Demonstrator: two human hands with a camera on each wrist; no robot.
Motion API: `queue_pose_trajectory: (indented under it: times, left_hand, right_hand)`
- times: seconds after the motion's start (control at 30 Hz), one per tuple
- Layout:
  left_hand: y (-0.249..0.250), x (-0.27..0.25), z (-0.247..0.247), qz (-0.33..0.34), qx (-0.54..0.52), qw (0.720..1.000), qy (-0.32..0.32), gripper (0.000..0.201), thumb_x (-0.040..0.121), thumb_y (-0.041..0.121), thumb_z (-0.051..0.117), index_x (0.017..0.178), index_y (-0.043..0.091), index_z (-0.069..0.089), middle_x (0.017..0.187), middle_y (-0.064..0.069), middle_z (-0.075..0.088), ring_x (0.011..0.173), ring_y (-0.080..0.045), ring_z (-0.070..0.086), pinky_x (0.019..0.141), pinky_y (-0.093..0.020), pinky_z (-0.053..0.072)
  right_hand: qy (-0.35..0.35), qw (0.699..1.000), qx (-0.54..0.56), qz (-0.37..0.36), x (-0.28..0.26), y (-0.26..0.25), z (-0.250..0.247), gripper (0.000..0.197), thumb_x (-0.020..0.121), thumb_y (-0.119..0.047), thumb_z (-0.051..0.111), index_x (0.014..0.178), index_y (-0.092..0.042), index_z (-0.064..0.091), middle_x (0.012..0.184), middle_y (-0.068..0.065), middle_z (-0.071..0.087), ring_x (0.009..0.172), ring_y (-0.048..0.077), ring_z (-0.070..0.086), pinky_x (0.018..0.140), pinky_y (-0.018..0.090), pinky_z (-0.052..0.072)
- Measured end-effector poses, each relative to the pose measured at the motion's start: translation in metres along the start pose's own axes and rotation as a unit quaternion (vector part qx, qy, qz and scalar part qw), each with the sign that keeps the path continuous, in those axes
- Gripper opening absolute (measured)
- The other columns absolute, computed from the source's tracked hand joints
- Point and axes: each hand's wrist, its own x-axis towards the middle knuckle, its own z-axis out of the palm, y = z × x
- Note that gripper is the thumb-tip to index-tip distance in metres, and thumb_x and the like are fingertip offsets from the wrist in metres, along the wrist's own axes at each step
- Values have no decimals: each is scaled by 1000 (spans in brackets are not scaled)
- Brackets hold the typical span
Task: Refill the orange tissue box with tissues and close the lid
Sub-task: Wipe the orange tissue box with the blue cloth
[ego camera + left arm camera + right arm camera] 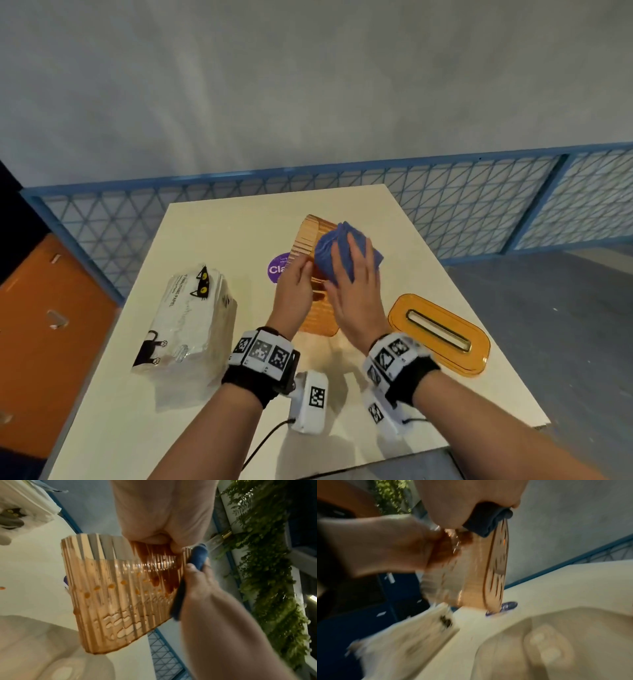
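Observation:
The orange ribbed see-through tissue box [305, 240] is lifted and tilted over the table, with no tissues inside. My left hand [301, 274] grips its wall, fingers reaching inside [154, 539]. My right hand [356, 253] holds a bunched blue cloth [329, 253] against the box's outer face; the thumb [193, 566] pinches the cloth [197, 557]. The orange lid [438, 334] with its slot lies flat on the table to the right. A wrapped pack of white tissues [188, 315] with a black cat print lies to the left.
The white table [219, 233] carries a round purple sticker [275, 269] behind the box. A blue mesh fence [462, 212] runs behind the table. An orange surface [51, 325] lies beyond the table's left edge.

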Motion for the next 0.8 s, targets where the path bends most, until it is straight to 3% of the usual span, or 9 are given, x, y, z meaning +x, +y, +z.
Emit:
queue_pose_trajectory:
  times: [0.07,0.17,0.2,0.27,0.33,0.5,0.6,0.73,0.8]
  left_hand:
    - [4,3,-2,-2,-18,1000,15,25,101,11,33,102,11,58,105,-20,63,97,-37,62,84,-50,52]
    - [14,4,-4,1,-26,999,26,28,102,15,32,92,20,58,103,-19,64,94,-38,63,81,-50,53]
    - [18,4,-4,1,-31,999,27,30,102,16,31,89,21,57,101,-18,65,92,-37,65,78,-49,54]
    - [27,5,-6,5,-41,999,23,30,103,16,28,87,15,53,95,-17,66,81,-27,69,67,-35,56]
    - [36,7,-7,18,-57,998,21,29,103,14,28,87,11,52,84,-9,65,68,-13,66,57,-23,54]
    - [43,14,-14,56,-50,996,55,35,101,7,32,73,16,52,74,-1,58,70,-11,56,67,-21,47]
    - [42,15,-16,54,-37,996,63,35,101,7,32,73,17,51,75,-2,57,71,-14,54,68,-25,45]
    - [51,17,-18,21,-74,996,34,31,103,13,30,79,15,50,80,-6,57,71,-18,57,55,-26,53]
    - [55,19,-19,31,-72,996,46,33,102,12,31,77,16,51,78,-6,56,70,-17,54,59,-26,49]
  right_hand:
    - [-2,998,-37,-55,-16,-3,8,52,99,-41,15,147,-24,6,153,8,12,146,30,-9,114,55,23]
    - [27,998,-36,-52,11,-2,-8,53,99,-40,18,148,-20,15,154,8,15,144,31,0,113,56,24]
    - [39,999,-16,-30,27,-2,-17,54,98,-39,22,148,-19,17,155,9,16,144,31,2,113,56,23]
    - [63,998,31,8,51,-4,-33,54,97,-34,26,148,-18,19,157,9,17,145,30,2,117,54,18]
    - [92,995,21,-9,49,-7,-34,53,96,-30,30,147,-17,21,156,9,17,145,33,1,117,53,18]
    - [38,986,-98,-131,-22,5,8,57,93,-33,39,146,-25,18,157,5,5,146,30,-17,111,58,26]
    - [16,976,-129,-172,-9,14,-1,57,92,-36,40,146,-29,20,160,0,-2,146,26,-18,110,61,20]
    - [36,994,-67,-83,37,-5,-33,52,94,-36,33,145,-26,23,156,7,18,145,30,-1,111,60,18]
    - [51,990,-77,-104,32,-12,-29,53,94,-34,37,144,-28,24,155,6,18,143,34,4,111,60,18]
